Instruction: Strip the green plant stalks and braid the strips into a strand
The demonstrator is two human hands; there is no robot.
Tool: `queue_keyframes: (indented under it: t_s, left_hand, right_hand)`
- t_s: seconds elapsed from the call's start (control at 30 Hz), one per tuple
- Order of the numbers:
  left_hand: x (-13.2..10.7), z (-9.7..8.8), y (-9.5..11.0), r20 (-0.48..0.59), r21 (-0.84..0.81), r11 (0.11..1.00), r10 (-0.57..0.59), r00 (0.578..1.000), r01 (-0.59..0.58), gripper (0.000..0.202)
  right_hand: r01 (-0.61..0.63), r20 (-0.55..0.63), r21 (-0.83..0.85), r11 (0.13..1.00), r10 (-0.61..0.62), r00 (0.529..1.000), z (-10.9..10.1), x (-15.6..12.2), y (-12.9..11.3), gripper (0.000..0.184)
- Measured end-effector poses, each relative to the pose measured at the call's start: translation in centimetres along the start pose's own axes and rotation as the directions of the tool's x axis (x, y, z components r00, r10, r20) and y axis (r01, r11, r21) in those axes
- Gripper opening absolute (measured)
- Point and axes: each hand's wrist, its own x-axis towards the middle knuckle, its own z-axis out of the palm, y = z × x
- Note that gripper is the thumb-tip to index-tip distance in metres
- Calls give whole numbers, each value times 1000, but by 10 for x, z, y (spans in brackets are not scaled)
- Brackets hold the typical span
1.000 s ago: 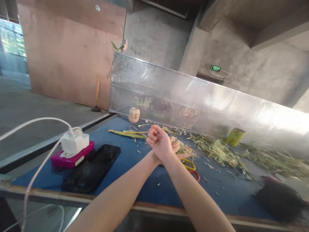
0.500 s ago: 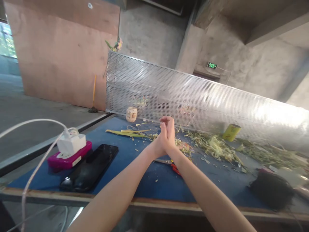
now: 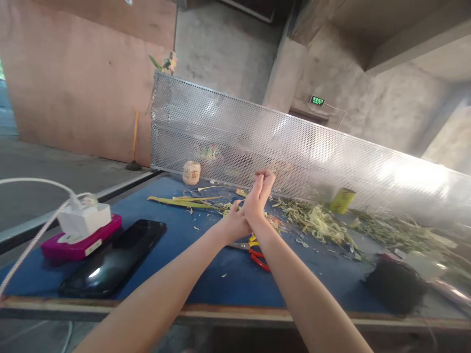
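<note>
My left hand (image 3: 234, 225) and my right hand (image 3: 259, 198) press against each other at the palms above the blue table. The right fingers stretch forward, slightly bent at the tips. On the left hand the thumb sticks up, while its other fingers are mostly hidden behind the right hand. Whether anything thin lies between the palms I cannot make out. Just below the hands lie scissors (image 3: 260, 260) with red and yellow handles, partly covered by my right forearm. Long yellow-green leaf strips (image 3: 184, 202) rest left of the hands, and a heap of shredded plant fibre (image 3: 312, 223) lies to the right.
A black phone (image 3: 116, 257) and a magenta power strip (image 3: 83, 240) with white plugs occupy the left. Twine (image 3: 191, 173) and a yellow-green cylinder (image 3: 343, 200) stand near the perforated metal screen (image 3: 221, 127). A dark bundle (image 3: 395, 284) sits at the front right.
My right hand has slid forward along the left palm, its fingers reaching farther out. The left hand has drawn back a little, and its thumb now shows. The view has shifted slightly right.
</note>
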Motion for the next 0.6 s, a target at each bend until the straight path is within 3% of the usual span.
queue_keyframes:
  t_s: [0.1, 0.2, 0.33, 0.4, 0.5, 0.6]
  left_hand:
    - [-9, -3, -22, 6, 20, 989, -148, 989, 148, 36]
    - [-15, -3, -36, -20, 4, 963, -270, 963, 270, 50]
    - [-15, 1, -38, -6, -66, 948, -313, 950, 312, 48]
    - [-12, 3, -35, 15, -102, 948, -300, 954, 300, 47]
    - [-8, 2, -27, 38, -164, 944, -284, 958, 287, 51]
    - [-4, -1, -23, 43, -229, 927, -296, 954, 297, 62]
  right_hand:
    - [-1, 113, -40, 999, 6, 994, -10, -10, 14, 16]
    - [-39, 110, -191, 981, 61, 992, -40, -12, 36, 15]
    - [-39, 182, -389, 920, 118, 976, -93, -3, 56, 16]
    - [-58, 262, -446, 893, 192, 946, -110, -1, 59, 13]
    - [-87, 485, -450, 889, 325, 812, -112, -4, 55, 12]
    - [0, 720, -372, 928, 289, 632, -94, -11, 42, 17]
